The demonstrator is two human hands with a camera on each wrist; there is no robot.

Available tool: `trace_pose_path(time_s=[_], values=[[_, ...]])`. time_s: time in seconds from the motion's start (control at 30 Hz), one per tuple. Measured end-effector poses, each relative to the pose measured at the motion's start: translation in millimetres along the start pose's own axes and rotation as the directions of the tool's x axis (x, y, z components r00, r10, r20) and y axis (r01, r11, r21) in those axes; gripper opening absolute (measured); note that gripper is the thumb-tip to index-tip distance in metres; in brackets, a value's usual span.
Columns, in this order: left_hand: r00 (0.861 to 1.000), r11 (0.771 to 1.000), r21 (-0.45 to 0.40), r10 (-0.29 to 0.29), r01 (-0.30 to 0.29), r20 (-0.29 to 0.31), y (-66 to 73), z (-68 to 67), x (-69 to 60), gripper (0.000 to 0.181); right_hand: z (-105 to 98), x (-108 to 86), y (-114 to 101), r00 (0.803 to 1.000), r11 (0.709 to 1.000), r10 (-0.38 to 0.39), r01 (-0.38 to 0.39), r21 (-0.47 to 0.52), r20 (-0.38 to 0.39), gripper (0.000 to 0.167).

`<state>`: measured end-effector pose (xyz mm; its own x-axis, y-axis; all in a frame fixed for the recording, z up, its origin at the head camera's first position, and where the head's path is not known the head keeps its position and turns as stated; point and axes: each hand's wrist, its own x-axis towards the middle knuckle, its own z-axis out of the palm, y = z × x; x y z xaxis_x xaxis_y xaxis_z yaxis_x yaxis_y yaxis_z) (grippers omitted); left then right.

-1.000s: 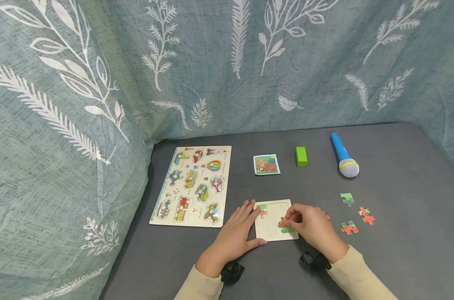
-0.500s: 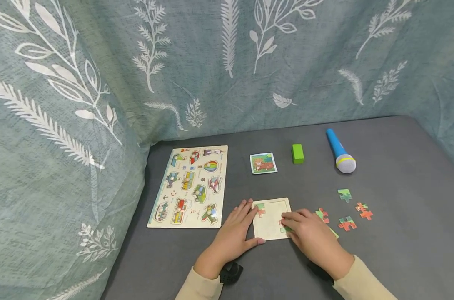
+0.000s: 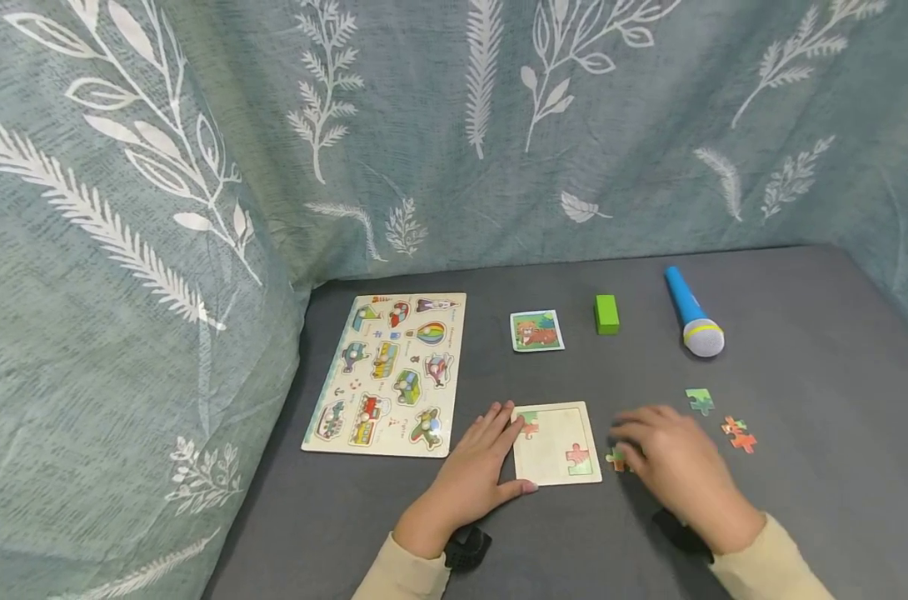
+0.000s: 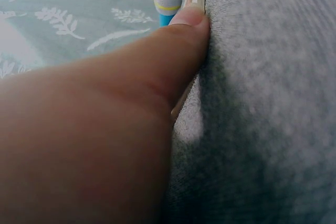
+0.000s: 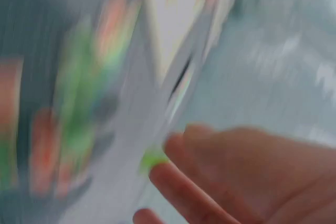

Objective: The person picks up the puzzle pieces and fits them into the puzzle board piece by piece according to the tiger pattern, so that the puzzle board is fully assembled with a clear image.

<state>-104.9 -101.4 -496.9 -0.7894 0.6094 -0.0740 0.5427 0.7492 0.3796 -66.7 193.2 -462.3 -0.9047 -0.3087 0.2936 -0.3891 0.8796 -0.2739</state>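
A small wooden puzzle tray (image 3: pixel 548 450) lies before me, with one jigsaw piece (image 3: pixel 530 423) in its far left corner and another jigsaw piece (image 3: pixel 578 460) in its near right corner. My left hand (image 3: pixel 469 475) rests at the tray's left side, fingers straight; its thumb touches the near edge, as the left wrist view also shows. Right of the tray hovers my right hand (image 3: pixel 679 458), fingers loosely bent, nothing seen between them. A loose piece (image 3: pixel 616 459) shows by its fingertips. The right wrist view is blurred, with several pieces (image 5: pixel 79 87) apart from the fingers.
Further right lie two loose pieces, a green one (image 3: pixel 700 401) and a mostly orange one (image 3: pixel 739 434). Behind are a bear picture card (image 3: pixel 537 331), a green block (image 3: pixel 607 315) and a toy microphone (image 3: pixel 692 312). A vehicle peg puzzle board (image 3: pixel 382 375) lies left.
The right hand has let go of the orange-and-green piece, now lying in the tray's near right corner, and moved right over the loose pieces. The left hand stays put.
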Motion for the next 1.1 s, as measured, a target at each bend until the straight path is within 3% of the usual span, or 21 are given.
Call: trace_pose_path(time_s=[0.07, 0.17, 0.27, 0.37, 0.47, 0.57, 0.67, 0.77, 0.83, 0.93, 1.0, 1.1], values=[[1.000, 1.000, 0.000, 0.005, -0.005, 0.002, 1.3, 1.3, -0.2, 0.089, -10, 2.1, 27, 0.995, 0.995, 0.100, -0.100, 0.011, -0.002, 0.031], [1.000, 1.000, -0.001, 0.010, -0.010, 0.013, 2.5, 3.7, -1.1, 0.089, -19, -2.6, 62, 0.970, 0.973, 0.230, -0.230, -0.011, 0.073, 0.040], [0.999, 1.000, 0.003, 0.017, -0.017, 0.033, 3.1, 5.2, -2.8, 0.089, -19, -13.3, 80, 0.946, 0.955, 0.295, -0.295, -0.019, 0.133, 0.035], [0.999, 1.000, 0.010, 0.022, -0.022, 0.036, 2.6, 4.4, -2.7, 0.089, -16, -17.3, 85, 0.947, 0.950, 0.308, -0.312, 0.032, 0.097, 0.027], [0.999, 1.000, 0.006, 0.019, -0.019, 0.026, 1.4, 2.0, -1.1, 0.089, -17, -8.7, 86, 0.952, 0.946, 0.302, -0.306, 0.110, 0.054, 0.024], [1.000, 1.000, 0.002, 0.013, -0.013, 0.020, 0.5, -0.4, -0.2, 0.089, -21, 9.4, 78, 0.948, 0.923, 0.307, -0.319, 0.217, 0.088, 0.023], [1.000, 1.000, 0.003, 0.010, -0.010, 0.020, 0.4, -1.9, 0.2, 0.090, -20, 30.4, 59, 0.949, 0.882, 0.274, -0.313, 0.352, 0.157, 0.018], [1.000, 1.000, 0.006, 0.010, -0.010, 0.016, 0.7, -3.2, 0.1, 0.090, -12, 49.2, 34, 0.961, 0.859, 0.177, -0.257, 0.442, 0.214, 0.015], [1.000, 1.000, 0.005, 0.010, -0.010, 0.016, 0.8, -4.0, -0.3, 0.089, -1, 59.3, 20, 0.968, 0.859, 0.098, -0.200, 0.471, 0.233, 0.014], [1.000, 1.000, -0.004, 0.008, -0.008, 0.014, 1.1, -4.3, -1.3, 0.089, 14, 66.7, 4, 0.981, 0.917, -0.013, -0.066, 0.394, 0.195, 0.014], [1.000, 1.000, -0.014, 0.007, -0.007, 0.014, 1.4, -3.6, -2.2, 0.089, 20, 62.8, -5, 0.988, 0.958, -0.078, 0.037, 0.283, 0.135, 0.014], [1.000, 1.000, -0.022, 0.007, -0.006, 0.011, 1.8, -1.9, -3.6, 0.089, 18, 48.1, -17, 0.983, 0.982, -0.151, 0.137, 0.128, 0.107, 0.016]])
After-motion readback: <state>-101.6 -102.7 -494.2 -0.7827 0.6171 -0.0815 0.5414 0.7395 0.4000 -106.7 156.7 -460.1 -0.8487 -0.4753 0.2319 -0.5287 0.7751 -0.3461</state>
